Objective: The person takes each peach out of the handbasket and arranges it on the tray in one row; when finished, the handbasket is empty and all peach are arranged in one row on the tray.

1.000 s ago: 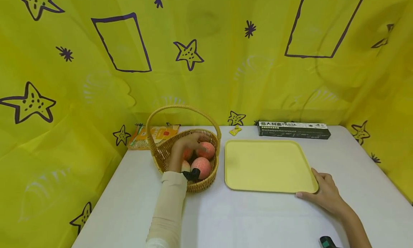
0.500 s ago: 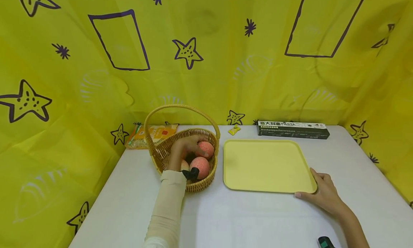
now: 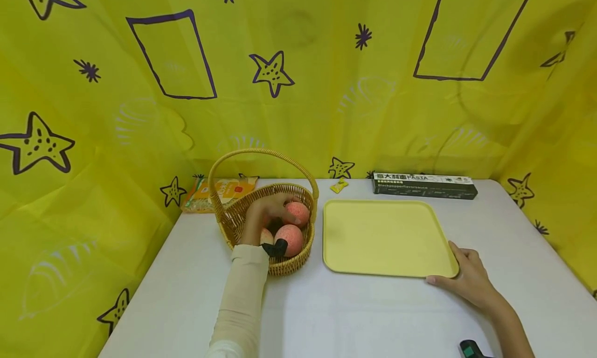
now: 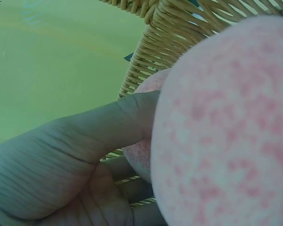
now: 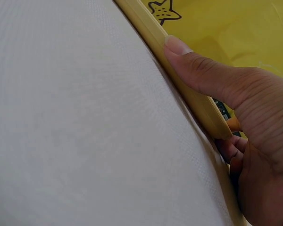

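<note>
My left hand reaches into a wicker basket, its thumb and fingers around a speckled pink peach at the back right. Closer to me in the basket sits another pink peach, beside a paler fruit partly covered by the wrist. A large near peach fills the right of the left wrist view and hides the fingertips; the gripped one shows behind the thumb. With my right hand I grip the near right corner of a yellow tray, thumb along its front edge.
The basket's tall handle arches over my left hand. An orange and clear food packet lies behind the basket. Along the back edge of the white table are a small yellow wrapped sweet and a pasta box.
Inside the basket, the left hand has lowered slightly and its fingers have closed around the back peach. The right hand stays on the tray corner.
</note>
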A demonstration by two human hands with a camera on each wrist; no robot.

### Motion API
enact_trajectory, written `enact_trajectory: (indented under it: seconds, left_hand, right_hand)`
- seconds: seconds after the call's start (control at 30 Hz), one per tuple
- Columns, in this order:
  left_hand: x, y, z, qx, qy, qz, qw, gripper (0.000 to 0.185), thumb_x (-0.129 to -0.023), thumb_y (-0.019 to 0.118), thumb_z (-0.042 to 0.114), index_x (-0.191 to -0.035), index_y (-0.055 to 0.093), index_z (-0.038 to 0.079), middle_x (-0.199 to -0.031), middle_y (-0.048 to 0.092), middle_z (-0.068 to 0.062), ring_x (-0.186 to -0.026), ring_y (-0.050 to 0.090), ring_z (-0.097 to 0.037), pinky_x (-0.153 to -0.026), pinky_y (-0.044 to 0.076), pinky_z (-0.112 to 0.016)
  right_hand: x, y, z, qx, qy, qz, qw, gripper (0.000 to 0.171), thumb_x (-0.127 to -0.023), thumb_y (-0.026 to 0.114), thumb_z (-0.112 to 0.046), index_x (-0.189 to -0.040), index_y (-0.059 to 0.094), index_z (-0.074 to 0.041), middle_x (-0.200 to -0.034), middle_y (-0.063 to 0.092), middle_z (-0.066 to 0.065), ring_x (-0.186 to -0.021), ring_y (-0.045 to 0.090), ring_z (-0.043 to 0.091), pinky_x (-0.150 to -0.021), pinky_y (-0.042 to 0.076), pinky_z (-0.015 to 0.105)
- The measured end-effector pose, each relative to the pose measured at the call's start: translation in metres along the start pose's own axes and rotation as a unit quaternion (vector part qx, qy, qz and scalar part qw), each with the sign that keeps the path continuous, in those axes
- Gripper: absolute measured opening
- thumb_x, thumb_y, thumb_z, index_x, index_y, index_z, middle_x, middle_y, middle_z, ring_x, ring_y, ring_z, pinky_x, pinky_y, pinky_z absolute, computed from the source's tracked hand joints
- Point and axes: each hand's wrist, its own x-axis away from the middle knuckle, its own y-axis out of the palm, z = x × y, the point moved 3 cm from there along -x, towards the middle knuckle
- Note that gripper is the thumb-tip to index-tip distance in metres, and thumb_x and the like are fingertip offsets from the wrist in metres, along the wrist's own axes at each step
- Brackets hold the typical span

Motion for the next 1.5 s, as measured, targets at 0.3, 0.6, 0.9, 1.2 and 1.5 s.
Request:
enact_trajectory:
  seconds: [0.3, 0.6, 0.9, 1.2, 1.5]
  left_hand:
    - [0.002, -0.001, 0.000, 0.000, 0.010, 0.007, 0.9999, 0.056, -0.080, 0.079, 0.007, -0.131, 0.056, 0.014, -0.127, 0.056, -0.011, -0.107, 0.057, -0.024, -0.089, 0.051, -0.036]
    - [0.003, -0.005, 0.000, 0.007, 0.025, 0.021, 0.9995, 0.055, -0.080, 0.077, 0.009, -0.129, 0.055, 0.015, -0.125, 0.056, -0.009, -0.108, 0.056, -0.023, -0.089, 0.049, -0.034]
    - [0.006, -0.006, 0.004, 0.022, 0.024, 0.005, 0.9994, 0.054, -0.080, 0.075, 0.009, -0.129, 0.052, 0.015, -0.121, 0.058, -0.009, -0.103, 0.058, -0.022, -0.084, 0.052, -0.034]
    - [0.010, -0.012, 0.010, -0.066, 0.068, 0.000, 0.9955, 0.050, -0.085, 0.070, 0.016, -0.129, 0.047, 0.011, -0.119, 0.055, -0.013, -0.095, 0.058, -0.020, -0.081, 0.053, -0.037]
    - [0.021, -0.014, 0.014, -0.092, 0.086, 0.021, 0.9919, 0.047, -0.088, 0.069, 0.019, -0.127, 0.045, 0.011, -0.107, 0.053, -0.011, -0.078, 0.052, -0.019, -0.072, 0.050, -0.037]
  right_hand:
    - [0.000, 0.000, 0.000, -0.004, -0.002, -0.003, 1.000, 0.115, -0.080, 0.078, -0.044, -0.152, 0.004, 0.010, -0.131, 0.022, 0.042, -0.116, 0.030, 0.057, -0.088, 0.031, 0.068]
    - [0.001, 0.000, -0.001, -0.009, 0.003, -0.005, 1.000, 0.115, -0.080, 0.078, -0.043, -0.153, 0.005, 0.007, -0.131, 0.022, 0.042, -0.116, 0.030, 0.056, -0.088, 0.031, 0.068]
    - [0.003, 0.000, -0.003, -0.011, -0.001, -0.003, 1.000, 0.115, -0.080, 0.079, -0.042, -0.152, 0.005, 0.009, -0.130, 0.023, 0.042, -0.114, 0.031, 0.055, -0.087, 0.031, 0.067]
    - [0.003, -0.001, -0.003, -0.014, -0.002, -0.001, 1.000, 0.115, -0.080, 0.079, -0.041, -0.152, 0.004, 0.010, -0.131, 0.022, 0.043, -0.116, 0.029, 0.056, -0.088, 0.030, 0.067]
    - [0.002, -0.001, -0.003, -0.010, 0.002, -0.005, 1.000, 0.114, -0.081, 0.079, -0.040, -0.151, 0.005, 0.011, -0.131, 0.022, 0.042, -0.116, 0.029, 0.056, -0.090, 0.030, 0.066]
